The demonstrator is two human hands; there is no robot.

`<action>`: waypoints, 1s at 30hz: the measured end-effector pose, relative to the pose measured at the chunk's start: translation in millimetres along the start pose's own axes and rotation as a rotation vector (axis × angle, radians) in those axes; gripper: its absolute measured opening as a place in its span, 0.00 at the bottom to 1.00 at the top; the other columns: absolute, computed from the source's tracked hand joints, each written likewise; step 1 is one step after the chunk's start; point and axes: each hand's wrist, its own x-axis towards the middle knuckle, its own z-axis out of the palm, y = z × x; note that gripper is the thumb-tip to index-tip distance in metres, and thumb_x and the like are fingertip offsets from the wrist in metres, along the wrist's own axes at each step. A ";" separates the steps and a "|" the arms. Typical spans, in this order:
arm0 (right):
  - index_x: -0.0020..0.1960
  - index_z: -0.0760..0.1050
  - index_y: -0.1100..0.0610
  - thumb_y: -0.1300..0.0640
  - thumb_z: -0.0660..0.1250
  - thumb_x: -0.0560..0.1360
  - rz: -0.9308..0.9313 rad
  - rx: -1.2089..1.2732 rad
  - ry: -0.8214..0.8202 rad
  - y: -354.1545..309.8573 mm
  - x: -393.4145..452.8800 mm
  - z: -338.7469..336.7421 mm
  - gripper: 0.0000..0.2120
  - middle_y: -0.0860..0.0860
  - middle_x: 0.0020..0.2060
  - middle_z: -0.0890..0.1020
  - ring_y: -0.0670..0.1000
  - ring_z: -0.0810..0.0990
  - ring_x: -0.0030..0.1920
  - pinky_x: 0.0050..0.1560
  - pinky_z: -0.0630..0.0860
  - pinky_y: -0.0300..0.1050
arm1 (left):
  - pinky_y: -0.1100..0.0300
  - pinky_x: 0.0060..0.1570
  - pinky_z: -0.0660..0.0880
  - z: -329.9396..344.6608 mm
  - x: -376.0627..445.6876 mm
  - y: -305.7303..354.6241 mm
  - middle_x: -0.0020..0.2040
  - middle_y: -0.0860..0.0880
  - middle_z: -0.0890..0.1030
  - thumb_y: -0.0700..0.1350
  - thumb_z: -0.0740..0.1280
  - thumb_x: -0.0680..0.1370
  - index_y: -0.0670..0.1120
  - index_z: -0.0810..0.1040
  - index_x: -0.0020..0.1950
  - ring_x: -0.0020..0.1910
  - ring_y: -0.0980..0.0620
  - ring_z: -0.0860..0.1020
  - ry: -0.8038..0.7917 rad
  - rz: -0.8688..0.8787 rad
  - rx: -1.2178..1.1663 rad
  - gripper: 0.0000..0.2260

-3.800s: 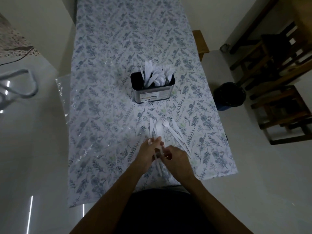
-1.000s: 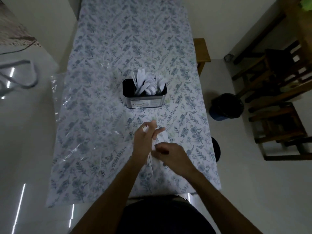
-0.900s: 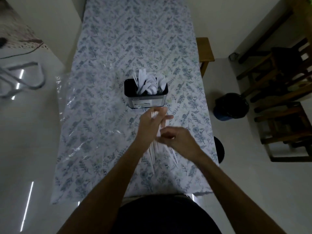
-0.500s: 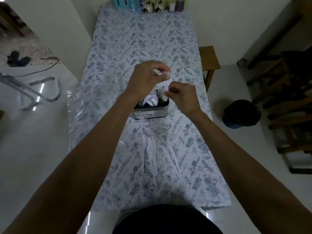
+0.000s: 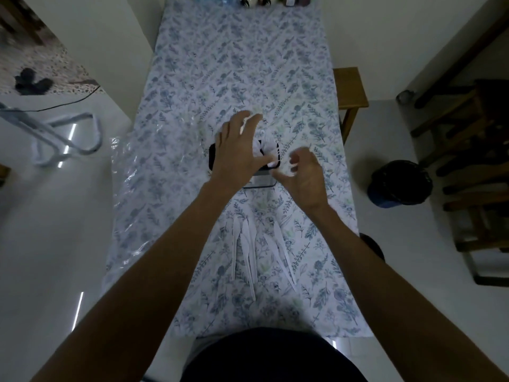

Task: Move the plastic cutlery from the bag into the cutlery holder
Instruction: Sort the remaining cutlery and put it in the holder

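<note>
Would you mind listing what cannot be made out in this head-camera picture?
- Cutlery holder: the left hand covers most of its opening, so its contents are unclear.
- Right hand: motion blur; whether it grips anything cannot be told.
- Items at the table's far end: cut off by the top edge.
- Loose cutlery on the tablecloth: too dim to tell types.

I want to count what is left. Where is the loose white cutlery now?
In the head view, the loose white cutlery lies on the floral tablecloth, nearer the person than the cutlery holder, between the two forearms.
</note>
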 end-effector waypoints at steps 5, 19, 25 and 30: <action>0.54 0.70 0.57 0.52 0.72 0.76 0.206 -0.219 -0.290 51.4 -97.7 16.2 0.14 0.52 0.44 0.79 0.53 0.80 0.42 0.42 0.81 0.48 | 0.44 0.54 0.77 22.5 -84.9 -3.7 0.56 0.46 0.79 0.50 0.72 0.78 0.45 0.78 0.59 0.53 0.48 0.79 0.187 -0.079 -0.173 0.13; 0.47 0.77 0.55 0.58 0.73 0.73 0.190 -0.022 -0.459 25.4 -181.2 10.0 0.05 0.49 0.37 0.81 0.48 0.80 0.37 0.38 0.79 0.44 | 0.53 0.45 0.83 85.3 -214.0 16.0 0.48 0.43 0.85 0.50 0.65 0.84 0.41 0.77 0.57 0.44 0.48 0.86 -0.377 -1.020 -1.086 0.13; 0.47 0.75 0.53 0.52 0.72 0.76 0.132 -0.018 -0.473 34.4 -187.5 8.8 0.08 0.47 0.40 0.79 0.45 0.79 0.39 0.38 0.75 0.38 | 0.55 0.40 0.82 84.7 -227.2 9.2 0.49 0.38 0.85 0.43 0.62 0.85 0.39 0.78 0.57 0.42 0.46 0.86 -0.251 -1.114 -1.168 0.09; 0.60 0.72 0.59 0.50 0.65 0.80 0.067 -0.421 -0.564 64.1 -191.3 16.7 0.14 0.57 0.51 0.77 0.57 0.79 0.48 0.42 0.67 0.43 | 0.51 0.44 0.83 78.0 -233.3 -2.4 0.54 0.40 0.85 0.43 0.63 0.85 0.43 0.79 0.59 0.50 0.43 0.86 -0.194 -1.159 -1.218 0.07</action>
